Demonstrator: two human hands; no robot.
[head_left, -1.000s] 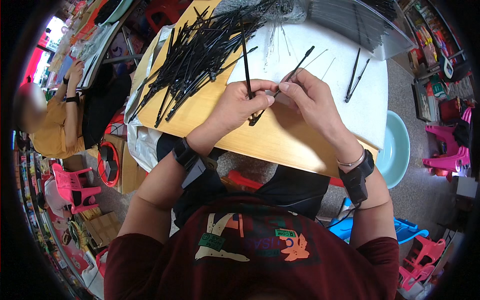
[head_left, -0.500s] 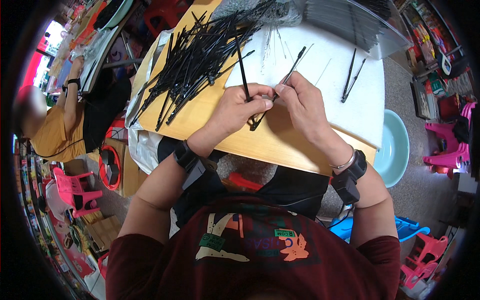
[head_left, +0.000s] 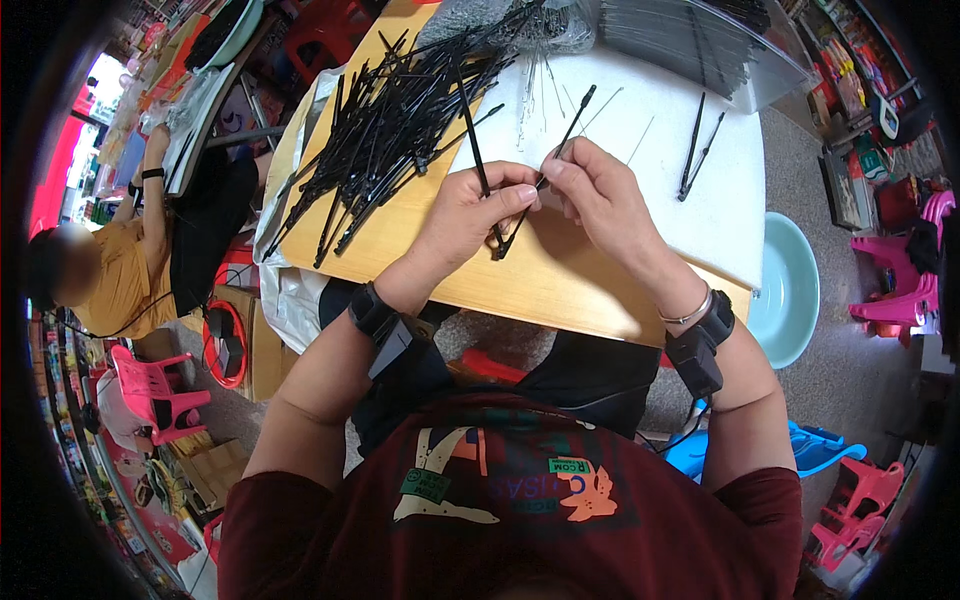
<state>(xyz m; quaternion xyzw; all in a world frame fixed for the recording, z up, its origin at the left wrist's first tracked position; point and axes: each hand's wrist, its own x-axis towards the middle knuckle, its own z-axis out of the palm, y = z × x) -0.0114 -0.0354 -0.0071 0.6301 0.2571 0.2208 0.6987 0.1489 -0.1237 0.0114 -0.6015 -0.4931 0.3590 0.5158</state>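
Between my hands is a black V-shaped pair of thin rods (head_left: pixel 470 125), joined at the end nearest me, its two arms spread away from me. My left hand (head_left: pixel 462 217) is closed on the left arm, thumb against the index finger. With a thumb-and-finger pinch, my right hand (head_left: pixel 608 205) grips the right arm. Whether a thin wire is also in that pinch is hidden by the fingers. A similar black two-armed piece (head_left: pixel 688 160) lies on the white foam sheet (head_left: pixel 722 225), right of my hands. Several thin wires (head_left: pixel 603 110) lie beyond them on the foam.
A heap of black rods (head_left: pixel 400 140) covers the left of the wooden table (head_left: pixel 570 305). Behind are a clear plastic bag (head_left: pixel 510 25) and a clear box (head_left: pixel 770 85) holding grey strips. A pale teal basin (head_left: pixel 800 330) stands right. Another person (head_left: pixel 145 260) works at far left.
Both hands have shifted slightly left with the black piece. My right-hand fingers have curled in closer around its right arm. The person at far left has moved a little.
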